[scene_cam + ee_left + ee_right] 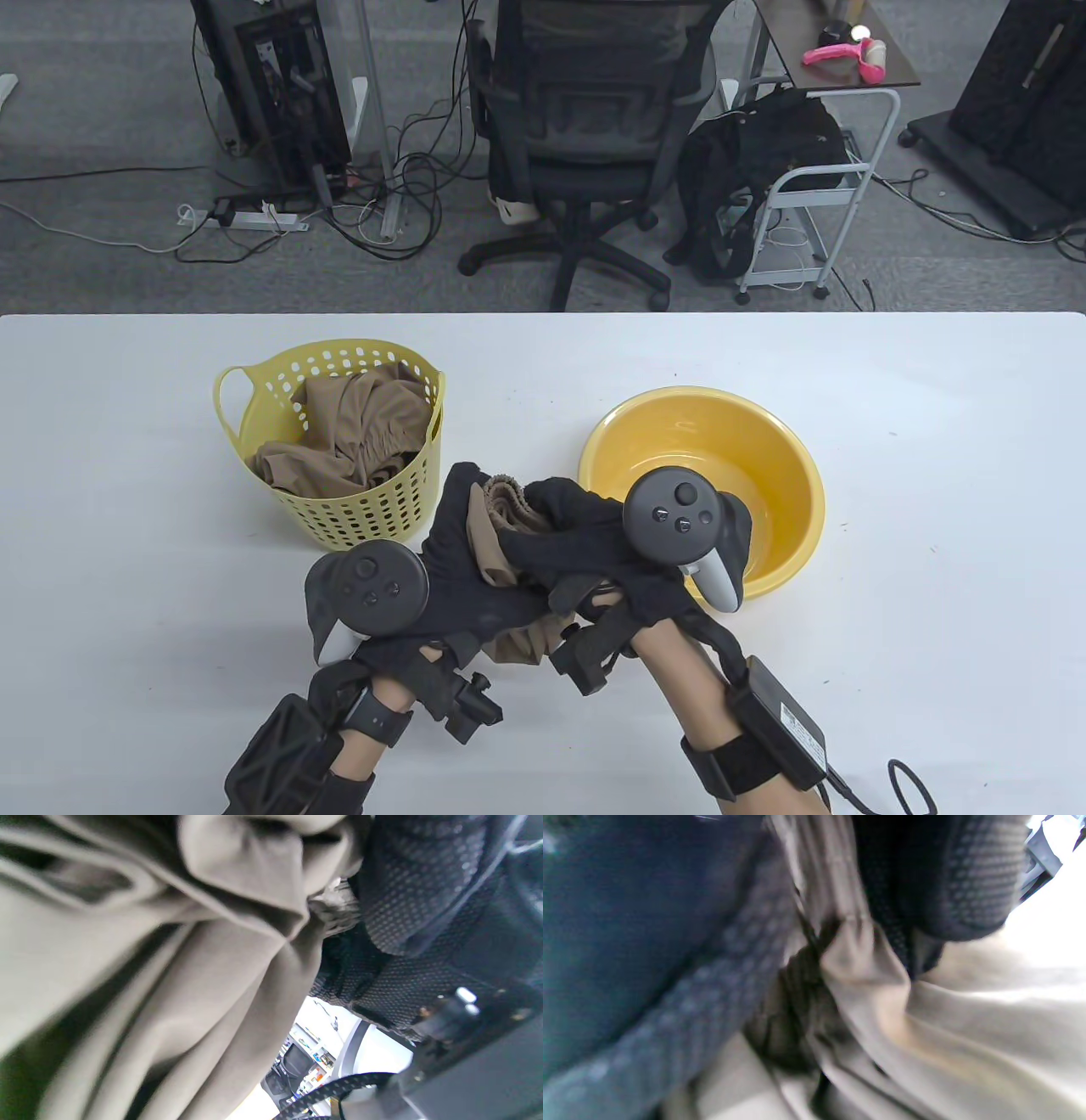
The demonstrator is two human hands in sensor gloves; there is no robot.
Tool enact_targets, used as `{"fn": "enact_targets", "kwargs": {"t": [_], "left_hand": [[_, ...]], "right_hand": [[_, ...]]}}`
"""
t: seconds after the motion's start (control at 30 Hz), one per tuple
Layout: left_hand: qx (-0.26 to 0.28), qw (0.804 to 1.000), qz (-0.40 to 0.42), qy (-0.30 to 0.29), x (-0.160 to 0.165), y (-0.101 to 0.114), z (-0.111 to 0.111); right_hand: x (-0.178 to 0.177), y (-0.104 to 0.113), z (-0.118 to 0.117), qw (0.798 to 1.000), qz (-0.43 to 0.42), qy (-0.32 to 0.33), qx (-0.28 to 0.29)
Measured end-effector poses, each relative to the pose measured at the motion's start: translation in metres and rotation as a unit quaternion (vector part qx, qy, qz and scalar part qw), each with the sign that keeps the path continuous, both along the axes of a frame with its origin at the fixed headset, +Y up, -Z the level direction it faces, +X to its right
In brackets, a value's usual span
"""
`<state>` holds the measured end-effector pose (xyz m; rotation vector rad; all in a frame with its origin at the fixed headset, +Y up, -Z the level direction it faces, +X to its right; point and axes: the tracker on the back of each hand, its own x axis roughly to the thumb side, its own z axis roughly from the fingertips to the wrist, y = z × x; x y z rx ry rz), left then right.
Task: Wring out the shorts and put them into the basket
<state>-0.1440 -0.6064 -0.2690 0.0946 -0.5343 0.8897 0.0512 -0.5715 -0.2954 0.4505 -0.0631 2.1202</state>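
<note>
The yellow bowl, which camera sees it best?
The table view shows it best: the whole yellow bowl sits on the white table, right of the basket, with only its near edge hidden behind the right hand. Both wrist views are filled with beige cloth and black glove, so the bowl does not show there.

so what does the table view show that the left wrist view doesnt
Only the table view shows the yellow basket with tan cloth already inside, the empty yellow basin, and both trackers. Only the left wrist view shows the fabric's folds close up. Both show the tan shorts gripped by the left hand and the right hand.
</note>
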Motion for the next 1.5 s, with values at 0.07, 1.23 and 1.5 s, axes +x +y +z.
{"fn": "enact_targets", "kwargs": {"t": [0.07,1.23,1.5], "left_hand": [[0.002,1.0,-0.008,0.01,0.0,-0.001,0.0],[0.02,0.997,0.065,0.038,-0.037,-0.001,0.001],[-0.001,0.989,0.147,0.032,-0.057,0.002,0.002]], "right_hand": [[-0.003,0.001,0.003,1.0,0.0,0.008,0.004],[0.021,-0.006,0.0,0.998,-0.038,0.046,-0.018],[0.039,-0.021,-0.011,0.996,-0.046,0.065,-0.047]]}}
